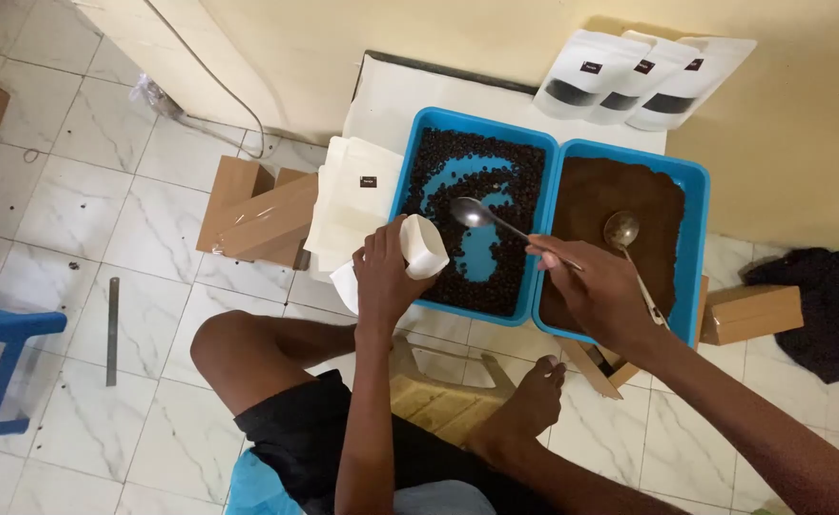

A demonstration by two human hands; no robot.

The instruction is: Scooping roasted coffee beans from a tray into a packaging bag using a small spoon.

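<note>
Left hand [386,272] clamped around open white pouch [424,246]; right hand [596,286] pinching spoon [476,214] over tray of coffee beans [472,224], beside pouch.

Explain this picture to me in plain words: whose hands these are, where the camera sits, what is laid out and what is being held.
There is no machine here. A person sits low over a tiled floor and wears one camera on the head, so you look down at their own two hands and legs.

The left hand holds a small white pouch with its mouth open. The right hand grips a metal spoon over a blue tray of dark beans. Beside it, a second blue tray holds brown powder, with another spoon lying in it.

A stack of flat white pouches lies left of the trays. Three white pouches lean against the wall behind them. Cardboard boxes and a metal ruler lie nearby.
</note>
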